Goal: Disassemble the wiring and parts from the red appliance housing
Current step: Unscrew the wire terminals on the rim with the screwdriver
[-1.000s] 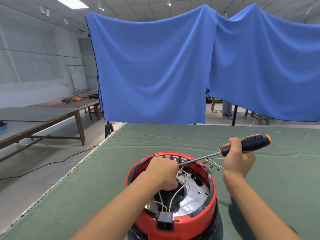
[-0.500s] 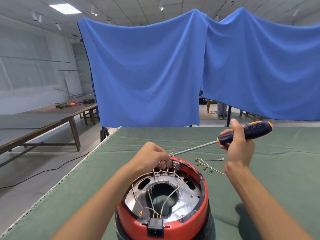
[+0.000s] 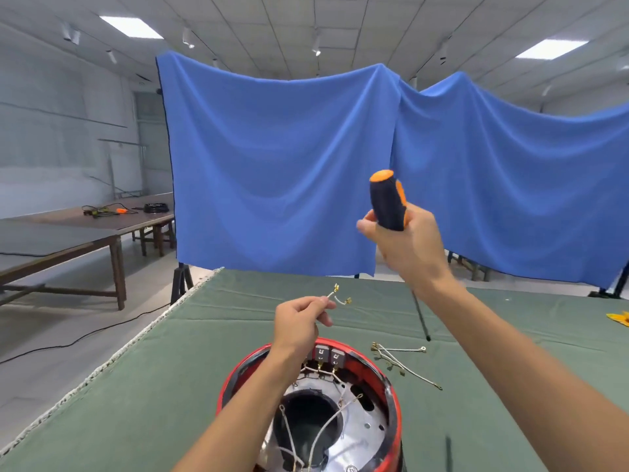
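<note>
The left hand (image 3: 301,321) is raised above the far rim of the red housing (image 3: 393,408), its thumb and fingers pinching a short white wire (image 3: 337,296) whose two brass ends stick out past the fingertips, clear of the housing and of the table. The right hand (image 3: 410,248) is lifted higher, in front of the blue cloth (image 3: 272,165), fingers wrapped round the black and orange handle of a screwdriver (image 3: 388,202); the handle points up and the thin shaft runs down past the wrist, its tip hanging just above the green table cover (image 3: 170,386). The housing stands at the near edge of the view, open side up. Inside it lie a silver metal plate (image 3: 362,427) with a dark round hole in the middle, several white wires looping across that hole, and a row of grey connectors (image 3: 328,356) at the far wall with wires still plugged in. To the right of the housing, loose wires (image 3: 400,361) with brass ends lie on the cover, apart from it. The cover's left edge runs diagonally away, with bare floor beyond and a brown table (image 3: 85,229) farther off. Much bare cover stretches between the housing and the cloth.
</note>
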